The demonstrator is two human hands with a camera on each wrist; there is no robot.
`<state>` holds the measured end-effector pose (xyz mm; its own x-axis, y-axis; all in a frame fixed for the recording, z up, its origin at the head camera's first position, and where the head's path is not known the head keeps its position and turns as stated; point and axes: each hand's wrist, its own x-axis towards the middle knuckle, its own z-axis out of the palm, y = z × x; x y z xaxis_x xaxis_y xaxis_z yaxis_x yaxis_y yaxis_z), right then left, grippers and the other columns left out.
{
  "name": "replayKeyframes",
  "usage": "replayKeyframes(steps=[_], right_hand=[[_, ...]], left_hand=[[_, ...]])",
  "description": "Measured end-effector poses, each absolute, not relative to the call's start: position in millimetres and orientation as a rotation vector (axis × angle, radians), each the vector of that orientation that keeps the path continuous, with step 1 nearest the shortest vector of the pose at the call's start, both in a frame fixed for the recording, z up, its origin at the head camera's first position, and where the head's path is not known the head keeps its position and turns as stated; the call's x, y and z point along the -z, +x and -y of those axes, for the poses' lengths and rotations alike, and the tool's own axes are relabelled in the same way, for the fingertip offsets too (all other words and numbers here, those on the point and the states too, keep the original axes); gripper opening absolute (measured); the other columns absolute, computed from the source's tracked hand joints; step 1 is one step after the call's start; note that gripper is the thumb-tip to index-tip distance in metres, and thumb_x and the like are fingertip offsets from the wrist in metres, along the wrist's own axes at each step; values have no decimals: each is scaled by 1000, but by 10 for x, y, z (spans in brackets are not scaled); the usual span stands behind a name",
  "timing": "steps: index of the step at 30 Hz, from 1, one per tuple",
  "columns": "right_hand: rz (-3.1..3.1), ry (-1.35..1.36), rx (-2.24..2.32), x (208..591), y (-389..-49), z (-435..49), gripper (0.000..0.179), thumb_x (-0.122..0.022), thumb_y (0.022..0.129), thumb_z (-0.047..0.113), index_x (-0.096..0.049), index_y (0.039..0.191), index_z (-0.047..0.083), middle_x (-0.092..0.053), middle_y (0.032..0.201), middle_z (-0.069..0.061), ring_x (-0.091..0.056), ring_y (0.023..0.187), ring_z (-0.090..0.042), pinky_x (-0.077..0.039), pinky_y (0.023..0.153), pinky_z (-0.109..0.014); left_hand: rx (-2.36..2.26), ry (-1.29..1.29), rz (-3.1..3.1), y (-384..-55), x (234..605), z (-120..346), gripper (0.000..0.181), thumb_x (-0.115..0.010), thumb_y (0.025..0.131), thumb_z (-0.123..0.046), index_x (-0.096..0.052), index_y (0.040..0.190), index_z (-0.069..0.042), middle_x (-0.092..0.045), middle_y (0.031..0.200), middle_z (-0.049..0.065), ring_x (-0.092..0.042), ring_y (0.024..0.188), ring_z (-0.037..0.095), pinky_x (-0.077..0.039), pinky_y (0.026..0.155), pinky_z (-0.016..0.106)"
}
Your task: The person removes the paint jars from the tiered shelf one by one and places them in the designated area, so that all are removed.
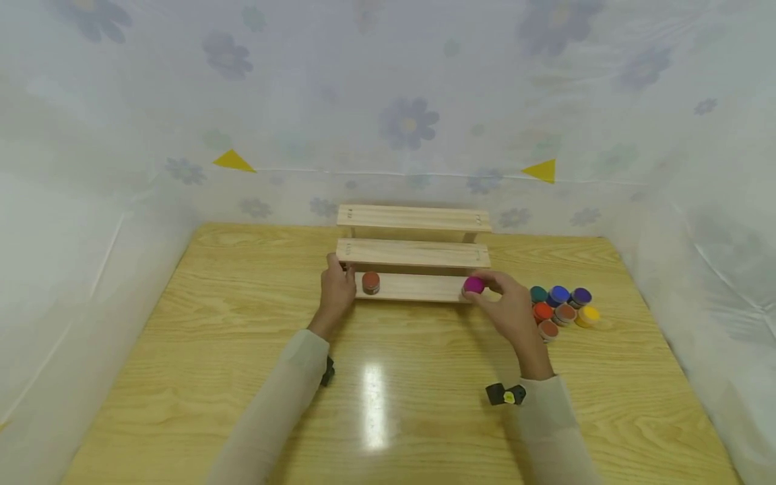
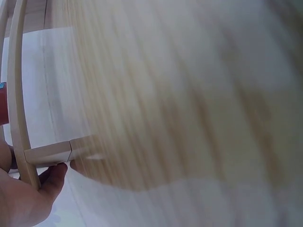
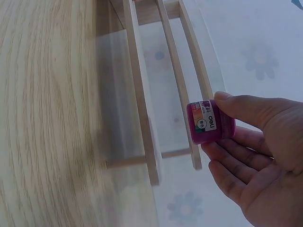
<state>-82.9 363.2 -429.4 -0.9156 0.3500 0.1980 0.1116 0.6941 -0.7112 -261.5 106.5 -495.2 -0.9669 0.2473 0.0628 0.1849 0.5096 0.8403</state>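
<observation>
A three-step wooden rack (image 1: 413, 253) stands at the back of the table. My left hand (image 1: 337, 291) grips the left end of its lowest step; the left wrist view shows the fingers (image 2: 56, 177) curled around the board's edge. A brown-lidded paint jar (image 1: 371, 283) stands near the left end of that step. My right hand (image 1: 506, 306) pinches a magenta paint jar (image 3: 208, 122) between thumb and fingers, at the right end of the lowest step. In the right wrist view the jar appears apart from the wood, its label showing.
Right of the rack several paint jars stand grouped, among them a green jar (image 1: 537, 294), a blue jar (image 1: 558, 296), a purple jar (image 1: 580, 297), a red jar (image 1: 542, 311) and a yellow jar (image 1: 588, 316). A flowered curtain (image 1: 409, 124) hangs behind the wooden table (image 1: 254, 296).
</observation>
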Motion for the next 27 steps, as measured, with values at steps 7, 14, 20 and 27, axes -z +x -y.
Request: replayKeyframes(steps=[7,14,20,27], right_hand=[[2615,-460,-966,4270,-658,-3809,52,-70,85,36,-59,122,1,-61,122,-22,-58,112,-39,-44,94,-56],[2600,-540,-937,4212,-460,-3993,52,-69,87,33,-56,125,0,-64,117,-24,-59,109,-39,-46,90,-52],[2596,-668,-936,4147,-266,-4152,57,-67,86,40,-55,127,2,-64,117,-22,-58,108,-39,-48,73,-21],[2568,-770,-936,4159,-71,-4320,59,-67,87,40,-54,128,0,-61,121,-25,-57,111,-43,-48,78,-16]], left_hand=[[-1471,380,-2657,-2615,4950,-1061,19,-45,100,-14,-39,114,-3,-59,106,22,-60,86,30,-49,67,37],[-1487,384,-2650,-2615,4954,-1062,18,-45,100,-13,-39,114,-2,-60,105,21,-60,84,29,-49,66,36],[-1490,393,-2665,-2615,4958,-1063,17,-45,100,-13,-40,112,-3,-60,101,20,-58,79,28,-47,65,36],[-1501,388,-2667,-2611,4953,-1068,17,-45,100,-13,-40,112,-3,-60,101,21,-60,83,30,-49,68,38]])
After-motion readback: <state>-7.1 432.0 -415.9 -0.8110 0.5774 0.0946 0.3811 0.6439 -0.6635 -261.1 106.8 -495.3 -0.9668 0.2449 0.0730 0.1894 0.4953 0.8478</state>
